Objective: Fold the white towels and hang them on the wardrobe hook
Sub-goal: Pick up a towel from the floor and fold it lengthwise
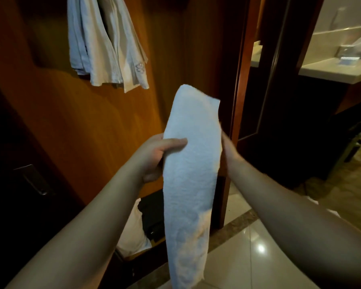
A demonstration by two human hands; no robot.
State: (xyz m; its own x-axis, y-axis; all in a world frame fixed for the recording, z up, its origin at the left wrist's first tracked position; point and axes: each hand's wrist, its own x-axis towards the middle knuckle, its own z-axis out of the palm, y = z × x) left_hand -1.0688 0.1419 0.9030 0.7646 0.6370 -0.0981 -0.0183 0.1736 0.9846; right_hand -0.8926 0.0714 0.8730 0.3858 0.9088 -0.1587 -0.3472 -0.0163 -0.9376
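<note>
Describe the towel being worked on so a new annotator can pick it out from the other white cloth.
Start at the orange-brown wardrobe panel; pale towels already hang near its top. Below and right of them, mid-frame, the white towel is a long narrow strip held between the left hand and right hand. It alone is in hand, fluffy, and hangs free.

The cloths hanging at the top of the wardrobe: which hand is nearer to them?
Left. The left hand grips the white towel below and slightly right of the hanging cloths; the right hand holds the towel's far edge, farther right.
</note>
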